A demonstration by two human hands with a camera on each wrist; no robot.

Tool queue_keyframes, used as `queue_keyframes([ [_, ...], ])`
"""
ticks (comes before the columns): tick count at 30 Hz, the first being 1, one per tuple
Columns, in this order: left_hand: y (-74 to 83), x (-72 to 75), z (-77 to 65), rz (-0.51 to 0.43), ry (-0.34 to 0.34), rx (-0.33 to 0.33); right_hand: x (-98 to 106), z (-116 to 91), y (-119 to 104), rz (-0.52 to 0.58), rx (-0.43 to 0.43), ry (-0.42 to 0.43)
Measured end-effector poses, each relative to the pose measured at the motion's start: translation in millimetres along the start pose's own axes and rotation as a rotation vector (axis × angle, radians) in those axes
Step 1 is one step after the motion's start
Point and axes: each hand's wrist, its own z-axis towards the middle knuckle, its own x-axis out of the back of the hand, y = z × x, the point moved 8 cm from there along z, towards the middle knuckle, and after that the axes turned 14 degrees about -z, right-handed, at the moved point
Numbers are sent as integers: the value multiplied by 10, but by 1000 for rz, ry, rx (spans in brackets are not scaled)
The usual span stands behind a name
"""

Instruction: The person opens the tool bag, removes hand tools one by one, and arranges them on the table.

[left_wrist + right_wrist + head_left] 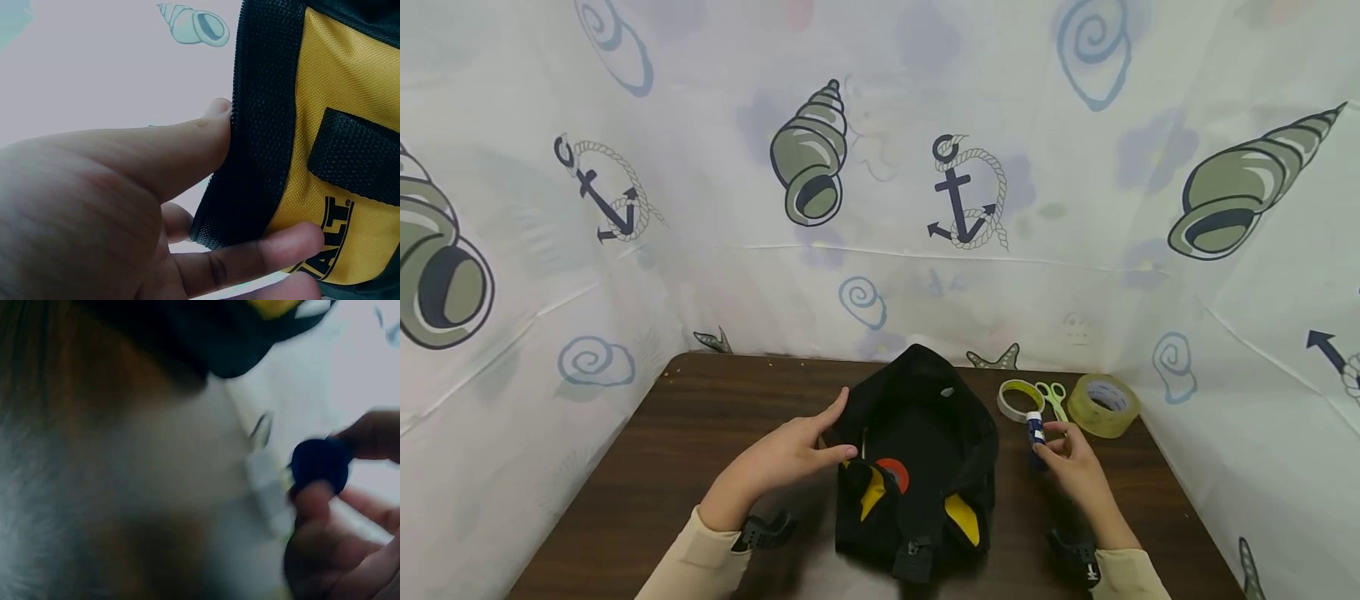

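A black-and-yellow tool bag (917, 508) stands on the table with its top unzipped and gaping. My left hand (793, 450) holds its left rim. In the left wrist view the thumb (212, 134) meets the zipper edge while other fingers lie along the yellow outer side. Right of the bag, my right hand (1075, 467) pinches a blue and white glue stick (1035, 427) between thumb and fingers. Its round dark blue end (320, 465) faces the right wrist camera. Inside the bag, a red-orange ring shape (893, 473) shows near the left front.
Behind the right hand lie a roll of white-and-yellow tape (1011, 408), scissors with light green handles (1052, 396) and a wide roll of clear yellowish tape (1103, 406). The dark wooden table (700, 433) meets a patterned cloth wall at back and sides.
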Motion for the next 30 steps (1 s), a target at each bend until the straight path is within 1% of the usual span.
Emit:
queue_keyframes([
  [3,20,3,11,5,-1,-10,-56,34,174,106,-29,-5],
  [5,27,2,17,8,-1,-16,-87,47,242,130,-34,-11],
  [10,5,-16,9,-5,-12,-1,-162,70,306,65,-24,-22],
  [13,6,-19,8,-5,-12,-7,-179,83,310,42,-18,-11],
  [19,-4,-25,34,-2,-12,-15,-159,105,300,29,18,13],
  [26,-28,-37,30,-15,-14,-6,-180,102,289,23,60,-3],
  [30,-27,-42,24,-16,-12,-9,-164,110,305,32,48,11],
])
